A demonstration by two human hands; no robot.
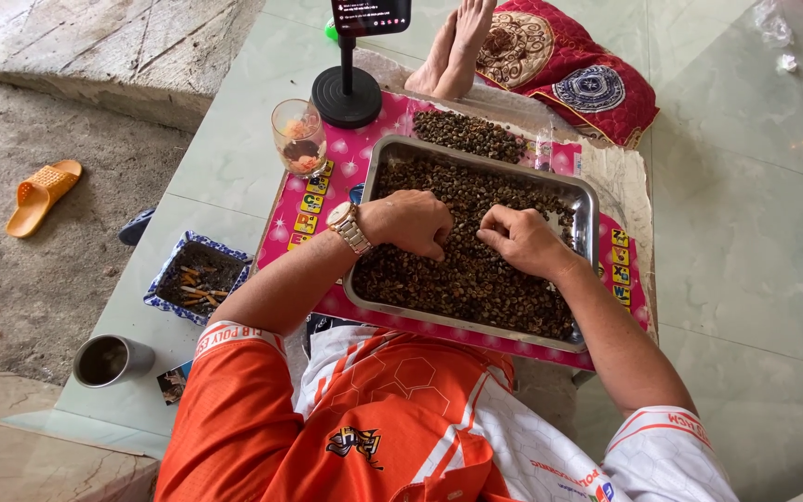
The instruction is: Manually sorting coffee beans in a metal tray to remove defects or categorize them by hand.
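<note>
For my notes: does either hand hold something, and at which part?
It cannot be told. Both hands, left hand and right hand, rest curled on the dark beans in the metal tray; the fingers hide any grip.

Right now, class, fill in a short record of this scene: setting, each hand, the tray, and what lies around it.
Setting: person seated on a tiled floor
Left hand: curled, fingers down in the beans, gold watch on the wrist
Right hand: curled, fingertips pinching among the beans
Tray: metal, rectangular, full of dark beans, on a pink mat
Nearby: glass, ashtray, metal cup, orange sandal
</note>
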